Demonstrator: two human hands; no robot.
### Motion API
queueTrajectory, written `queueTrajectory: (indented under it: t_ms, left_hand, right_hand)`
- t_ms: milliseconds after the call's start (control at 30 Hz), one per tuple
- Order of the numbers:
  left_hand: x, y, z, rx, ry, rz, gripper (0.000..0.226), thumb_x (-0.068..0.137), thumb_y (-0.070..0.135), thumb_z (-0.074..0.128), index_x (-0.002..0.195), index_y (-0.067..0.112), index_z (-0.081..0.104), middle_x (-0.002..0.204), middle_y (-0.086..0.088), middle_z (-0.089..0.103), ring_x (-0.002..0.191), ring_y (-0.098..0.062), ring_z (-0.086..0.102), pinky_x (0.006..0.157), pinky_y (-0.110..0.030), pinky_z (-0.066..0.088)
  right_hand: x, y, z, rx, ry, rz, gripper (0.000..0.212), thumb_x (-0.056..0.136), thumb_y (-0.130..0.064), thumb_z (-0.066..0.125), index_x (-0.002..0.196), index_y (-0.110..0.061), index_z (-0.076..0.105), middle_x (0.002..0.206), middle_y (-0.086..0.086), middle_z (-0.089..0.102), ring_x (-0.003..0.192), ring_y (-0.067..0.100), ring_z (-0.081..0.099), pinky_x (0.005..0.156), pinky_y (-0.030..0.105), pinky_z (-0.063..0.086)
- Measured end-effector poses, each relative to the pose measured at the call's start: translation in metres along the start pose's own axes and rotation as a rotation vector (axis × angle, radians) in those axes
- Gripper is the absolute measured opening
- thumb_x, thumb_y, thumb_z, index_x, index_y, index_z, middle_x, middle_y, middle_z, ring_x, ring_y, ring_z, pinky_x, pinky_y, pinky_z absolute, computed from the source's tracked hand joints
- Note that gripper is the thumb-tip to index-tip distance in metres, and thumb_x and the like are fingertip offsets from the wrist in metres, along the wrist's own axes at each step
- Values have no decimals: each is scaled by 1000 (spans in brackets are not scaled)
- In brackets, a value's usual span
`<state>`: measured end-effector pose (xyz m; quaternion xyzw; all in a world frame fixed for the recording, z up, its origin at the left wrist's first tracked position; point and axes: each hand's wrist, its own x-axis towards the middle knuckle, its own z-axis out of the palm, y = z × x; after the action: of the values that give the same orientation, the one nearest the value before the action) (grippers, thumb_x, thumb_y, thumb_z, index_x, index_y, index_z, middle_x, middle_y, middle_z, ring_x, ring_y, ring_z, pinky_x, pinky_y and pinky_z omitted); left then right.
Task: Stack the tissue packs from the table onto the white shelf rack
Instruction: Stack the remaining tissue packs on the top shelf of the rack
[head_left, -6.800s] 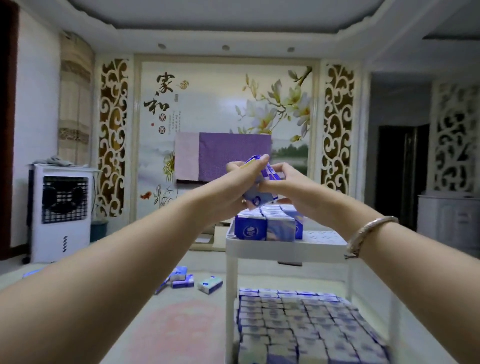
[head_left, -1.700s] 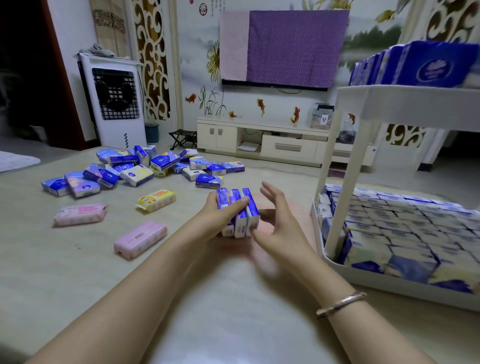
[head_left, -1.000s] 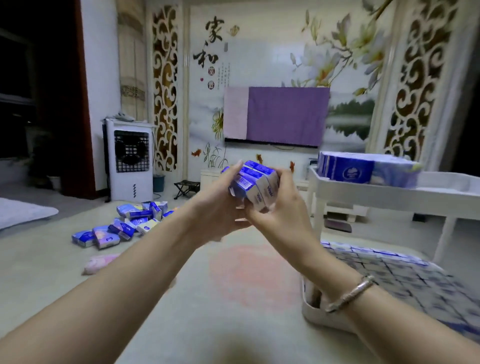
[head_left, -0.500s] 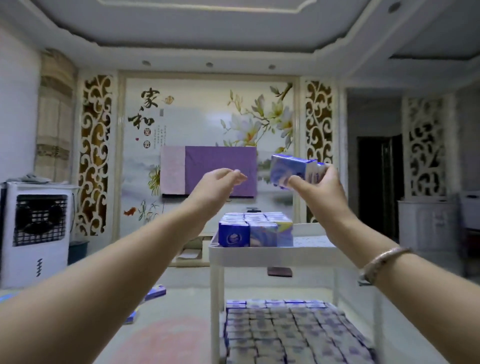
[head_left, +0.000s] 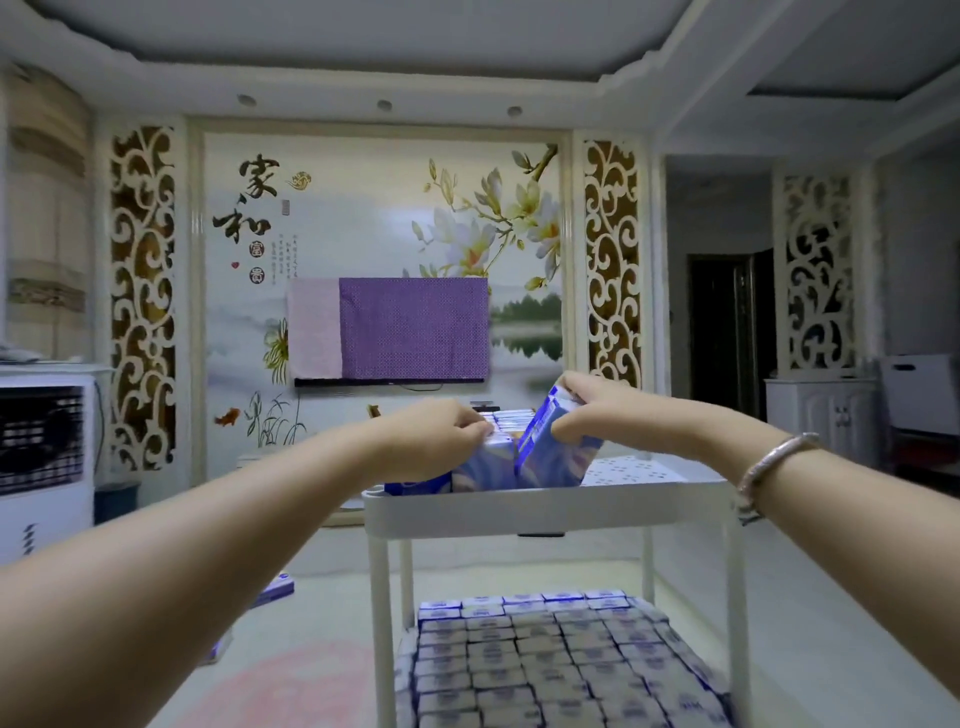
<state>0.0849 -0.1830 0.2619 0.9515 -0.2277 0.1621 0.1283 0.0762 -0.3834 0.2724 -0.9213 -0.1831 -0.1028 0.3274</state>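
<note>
Both hands dropped to rack's top tray (head_left: 545, 506): right hand (head_left: 597, 415) grips tilted pack (head_left: 550, 447) beside standing row (head_left: 483, 467); left hand (head_left: 441, 436) steadies row, fingers curled.

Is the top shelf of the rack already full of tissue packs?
No, bare perforated surface shows on the top shelf to the right of the tissue packs.

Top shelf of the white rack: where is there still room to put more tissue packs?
The right part of the top shelf is bare: a dotted white patch between the tilted pack in the right hand and the shelf's right rim. The left part is crowded with standing packs, the left hand on them. The bottom shelf looks packed full.
</note>
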Motion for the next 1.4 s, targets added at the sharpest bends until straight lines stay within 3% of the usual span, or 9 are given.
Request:
queueTrajectory:
  t_ms: [167, 267, 333, 433, 567, 733, 1033, 1267, 1400]
  left_hand:
    - [2, 3, 1, 7, 7, -17, 38, 101, 29, 36, 107, 5, 65, 112, -14, 65, 93, -24, 56, 76, -30, 39]
    - [3, 4, 2, 7, 35, -20, 34, 99, 23, 37, 99, 3, 65, 110, -19, 65, 82, -21, 48, 68, -29, 34]
    - [4, 3, 3, 0, 52, -25, 35, 99, 22, 38, 99, 2, 66, 106, -19, 66, 79, -21, 48, 61, -29, 33]
    - [6, 1, 3, -29, 94, -26, 29, 98, 23, 39, 88, 9, 62, 107, -20, 67, 78, -20, 47, 65, -29, 35]
    - [1, -7, -10, -162, 193, -50, 36, 100, 30, 40, 118, 12, 66, 117, -6, 66, 102, -23, 58, 82, -31, 47]
    - [-25, -47, -24, -300, 394, -110, 32, 98, 23, 43, 117, 16, 68, 121, -1, 65, 111, -17, 57, 87, -26, 42]
    - [-132, -187, -9, -304, 378, -358, 31, 93, 8, 44, 109, 13, 70, 115, -2, 66, 111, -15, 58, 85, -23, 39]
    - [-231, -317, 10, -218, 351, -696, 34, 88, 2, 42, 105, 15, 69, 105, -3, 64, 74, -14, 50, 50, -19, 35]
    - [-241, -370, 42, -215, 320, -774, 33, 87, 5, 47, 110, 18, 67, 112, -1, 64, 89, -14, 53, 63, -22, 38]
  right_hand:
    - [8, -18, 19, -159, -108, -13, 61, 68, -27, 53, 121, 3, 49, 82, 6, 53, 69, 15, 47, 63, 38, 41]
    - [9, -19, 27, -129, -176, -3, 62, 74, -32, 46, 116, 13, 47, 80, 9, 48, 66, 19, 41, 64, 33, 36]
    - [8, -17, 26, -80, -185, -5, 59, 90, -34, 40, 126, 12, 43, 122, 24, 53, 107, 39, 51, 93, 44, 44]
    - [1, -19, 24, -92, -78, -12, 53, 105, -30, 22, 142, 7, 24, 152, 15, 26, 140, 31, 24, 113, 41, 24]
    - [1, -31, 24, -125, 123, -11, 42, 104, -17, 22, 136, 8, 36, 141, 25, 39, 130, 40, 35, 108, 46, 30]
    - [6, -61, 41, -120, 258, -205, 35, 100, -26, 29, 127, -15, 49, 124, 1, 54, 115, 17, 49, 93, 32, 40]
    - [34, -152, 167, -215, 82, -498, 38, 98, -27, 41, 135, -18, 43, 140, 3, 48, 125, 16, 44, 91, 24, 35]
    - [98, -168, 330, -187, -73, -409, 39, 91, -21, 48, 129, -14, 48, 130, 7, 53, 116, 22, 50, 92, 31, 41]
    - [138, -135, 409, -210, -144, -276, 34, 91, -20, 46, 124, -13, 50, 125, 11, 53, 108, 29, 52, 76, 29, 39]
